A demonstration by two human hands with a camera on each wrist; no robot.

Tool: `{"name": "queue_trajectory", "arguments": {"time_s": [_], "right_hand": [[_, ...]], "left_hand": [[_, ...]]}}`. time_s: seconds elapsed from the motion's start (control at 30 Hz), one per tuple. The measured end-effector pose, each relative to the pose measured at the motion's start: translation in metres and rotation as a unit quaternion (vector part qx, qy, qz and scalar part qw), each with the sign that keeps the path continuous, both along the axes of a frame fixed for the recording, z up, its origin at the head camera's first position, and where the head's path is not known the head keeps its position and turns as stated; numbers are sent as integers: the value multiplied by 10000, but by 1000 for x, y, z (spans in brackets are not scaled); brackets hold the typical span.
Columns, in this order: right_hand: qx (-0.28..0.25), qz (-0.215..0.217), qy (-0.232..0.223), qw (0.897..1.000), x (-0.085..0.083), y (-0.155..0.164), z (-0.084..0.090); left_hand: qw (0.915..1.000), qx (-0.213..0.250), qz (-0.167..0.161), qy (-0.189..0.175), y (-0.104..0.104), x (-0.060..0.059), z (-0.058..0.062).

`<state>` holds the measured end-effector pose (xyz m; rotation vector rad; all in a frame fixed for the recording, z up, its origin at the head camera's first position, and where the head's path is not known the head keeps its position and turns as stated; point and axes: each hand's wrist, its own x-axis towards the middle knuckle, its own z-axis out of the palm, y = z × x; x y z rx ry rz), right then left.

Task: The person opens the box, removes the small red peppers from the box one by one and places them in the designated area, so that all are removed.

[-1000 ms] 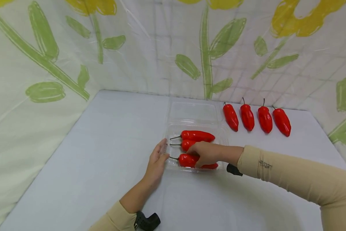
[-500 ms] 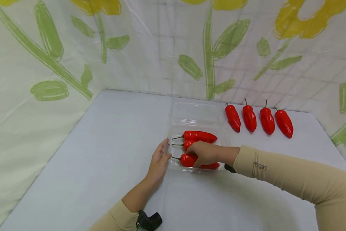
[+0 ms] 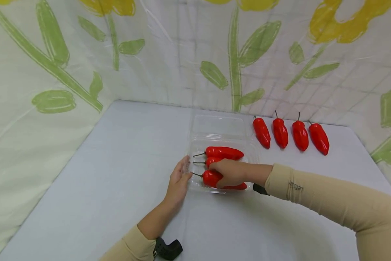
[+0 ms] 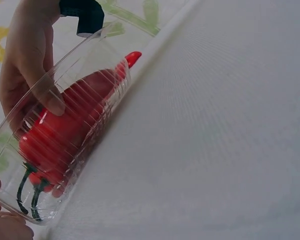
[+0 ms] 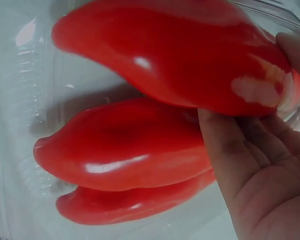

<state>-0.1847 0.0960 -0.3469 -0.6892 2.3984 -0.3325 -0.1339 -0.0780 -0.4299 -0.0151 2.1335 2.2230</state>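
Note:
A clear plastic clamshell box (image 3: 200, 143) lies on the table with its lid folded back, and three red chili peppers are inside, stems to the left. My left hand (image 3: 177, 183) holds the box's left rim, thumb near the closest stem. My right hand (image 3: 229, 173) reaches in and grips the nearest pepper (image 3: 210, 178) between thumb and fingers. In the right wrist view, that pepper (image 5: 175, 50) lies beside the middle pepper (image 5: 125, 145), which my fingers partly cover. The farthest pepper (image 3: 225, 152) lies along the back of the box. In the left wrist view, the box wall (image 4: 85, 155) shows tilted.
Several more red peppers (image 3: 300, 136) lie in a row at the back right of the white table (image 3: 133, 145), stems toward the wall. A flower-printed sheet (image 3: 169, 58) hangs behind the table and along its left side.
The stem end of the gripped pepper has moved slightly away from me and tilted with my right hand. My left hand keeps its hold on the box; the other peppers lie still.

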Motion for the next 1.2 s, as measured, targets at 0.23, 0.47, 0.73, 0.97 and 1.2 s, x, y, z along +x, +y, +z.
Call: {"name": "queue_trajectory", "arguments": {"time_s": [0.23, 0.47, 0.73, 0.97, 1.2], "right_hand": [[-105, 5, 71, 9999, -2, 8, 2], [-479, 134, 115, 9987, -4, 17, 4], [-853, -490, -62, 9951, 0, 32, 6], [-1483, -1000, -252, 9836, 5, 50, 7], [-2005, -1476, -450, 9675, 13, 68, 6]], "left_hand": [[10000, 18, 69, 36, 0, -1, -2], [9999, -5, 81, 64, -1, -2, -3], [9999, -9, 87, 74, -1, -1, 0], [9999, 159, -51, 7, -2, -1, 0], [9999, 74, -83, 22, -2, -1, -1]]}}
